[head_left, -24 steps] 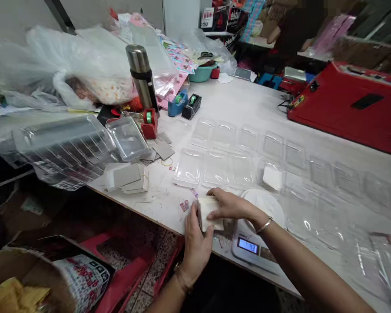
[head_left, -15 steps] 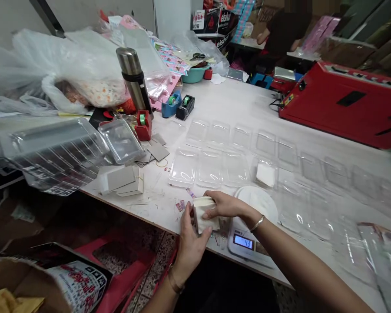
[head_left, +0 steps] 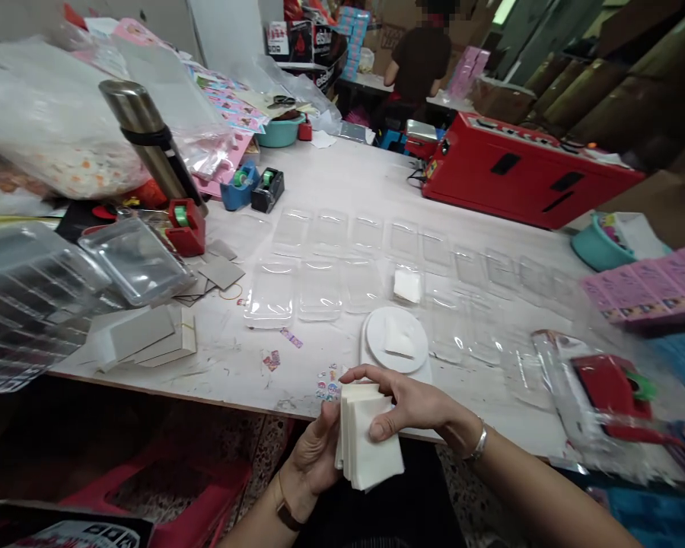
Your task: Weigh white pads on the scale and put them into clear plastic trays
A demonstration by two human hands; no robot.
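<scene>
Stack of pale sheets (head_left: 377,453) held in 2 hands, on the near side of the scale (head_left: 383,358).
The right hand (head_left: 414,403) pinches the stack, thumb on its upper face, fingers over the far end; the left hand (head_left: 315,449) cups its left edge (fingertips hidden behind). The sheets look light, thin and soft, apt to slide apart, since their edges sit uneven; a grip across both long sides, thumb flat, should hold them without creasing. On the scale lies 1 white piece (head_left: 398,339). Clear trays (head_left: 271,293) crowd the area beyond the scale and look easily knocked. Small stickers (head_left: 327,390) lie left of the scale; a red tape dispenser (head_left: 602,388) sits well to its right.
</scene>
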